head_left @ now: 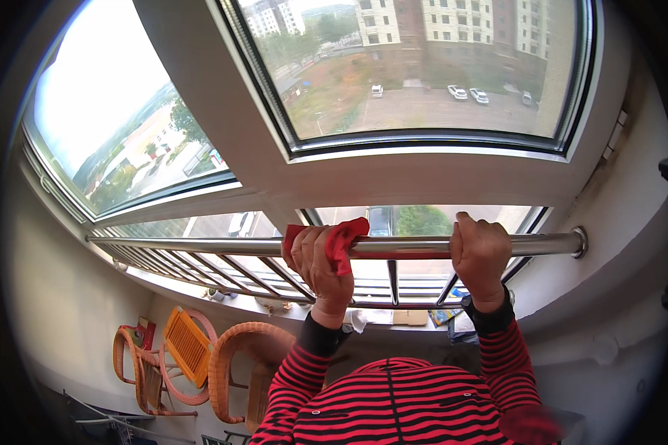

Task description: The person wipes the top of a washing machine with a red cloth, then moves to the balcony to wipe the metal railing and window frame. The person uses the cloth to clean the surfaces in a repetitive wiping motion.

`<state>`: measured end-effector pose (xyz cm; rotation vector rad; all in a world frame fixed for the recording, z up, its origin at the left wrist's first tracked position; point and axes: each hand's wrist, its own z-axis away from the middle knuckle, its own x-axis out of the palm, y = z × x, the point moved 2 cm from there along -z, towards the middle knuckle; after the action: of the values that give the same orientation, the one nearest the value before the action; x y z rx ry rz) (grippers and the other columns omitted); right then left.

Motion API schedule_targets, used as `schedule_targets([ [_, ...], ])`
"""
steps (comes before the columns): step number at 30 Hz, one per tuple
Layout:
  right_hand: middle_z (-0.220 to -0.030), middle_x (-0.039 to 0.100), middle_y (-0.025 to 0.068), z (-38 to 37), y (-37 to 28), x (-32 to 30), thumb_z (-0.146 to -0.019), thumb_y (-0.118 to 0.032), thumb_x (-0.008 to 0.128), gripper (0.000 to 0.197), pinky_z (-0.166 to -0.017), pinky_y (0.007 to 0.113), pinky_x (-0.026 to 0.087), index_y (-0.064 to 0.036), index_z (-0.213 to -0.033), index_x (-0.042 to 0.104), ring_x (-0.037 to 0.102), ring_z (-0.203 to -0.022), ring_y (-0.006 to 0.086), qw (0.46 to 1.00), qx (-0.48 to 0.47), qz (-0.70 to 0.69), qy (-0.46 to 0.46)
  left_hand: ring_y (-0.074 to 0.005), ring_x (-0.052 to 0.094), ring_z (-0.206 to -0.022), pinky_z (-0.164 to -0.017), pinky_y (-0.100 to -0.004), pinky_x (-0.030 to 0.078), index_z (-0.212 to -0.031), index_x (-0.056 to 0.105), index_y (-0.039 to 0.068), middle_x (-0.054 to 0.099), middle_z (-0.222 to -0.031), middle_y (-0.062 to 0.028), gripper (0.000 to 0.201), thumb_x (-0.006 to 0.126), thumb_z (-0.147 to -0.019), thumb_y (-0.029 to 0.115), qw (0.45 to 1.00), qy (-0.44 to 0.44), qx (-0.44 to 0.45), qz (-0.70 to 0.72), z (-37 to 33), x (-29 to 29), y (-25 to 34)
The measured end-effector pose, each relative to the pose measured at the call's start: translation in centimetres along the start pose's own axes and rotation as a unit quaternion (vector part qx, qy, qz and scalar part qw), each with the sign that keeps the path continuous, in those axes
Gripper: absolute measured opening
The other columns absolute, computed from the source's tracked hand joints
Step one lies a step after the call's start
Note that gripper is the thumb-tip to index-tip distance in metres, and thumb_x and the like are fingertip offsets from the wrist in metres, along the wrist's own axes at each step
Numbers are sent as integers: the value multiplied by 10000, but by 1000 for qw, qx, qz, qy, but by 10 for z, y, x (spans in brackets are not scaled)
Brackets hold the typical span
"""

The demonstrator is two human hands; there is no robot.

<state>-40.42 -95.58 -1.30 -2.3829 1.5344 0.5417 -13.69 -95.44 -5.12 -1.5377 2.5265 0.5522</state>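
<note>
A shiny metal handrail [404, 248] runs across in front of the windows. My left hand [321, 268] is closed around it over a red cloth [343, 241], which bunches up above my fingers and wraps the rail. Further right, my right hand [481, 256] grips the bare rail with its fingers curled over the top. Past that hand, the rail ends at a round wall flange [580, 242]. Thin metal bars [393, 282] hang below the rail.
Large windows [423, 141] stand beyond the rail, with parked cars and buildings outside. Below left are wicker chairs [249, 334] and an orange slatted board [187, 345]. Small items, including a cardboard piece [410, 317], lie on the low sill. A wall [623, 222] closes the right side.
</note>
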Motion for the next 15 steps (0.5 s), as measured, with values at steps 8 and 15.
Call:
schedule_targets([
  [8, -679, 616, 117, 9, 7, -3, -879, -6, 720, 195, -656, 434, 492, 34, -1066, 685, 620, -622, 303, 997, -26, -78, 4, -335, 627, -1198, -1162, -507, 329, -1232, 726, 91, 725, -1193, -96, 344, 691, -918, 227, 997, -71, 36, 20, 1, 20, 58],
  [15, -1171, 743, 215, 21, 34, -43, -1025, 73, 593, 269, -892, 405, 611, 26, -1289, 625, 743, -1055, 367, 956, 52, -288, 8, -359, 605, -1235, -1179, -563, 305, -1344, 664, 40, 691, -1262, -131, 501, 718, -873, 203, 978, -180, 98, 45, -4, 37, 109],
])
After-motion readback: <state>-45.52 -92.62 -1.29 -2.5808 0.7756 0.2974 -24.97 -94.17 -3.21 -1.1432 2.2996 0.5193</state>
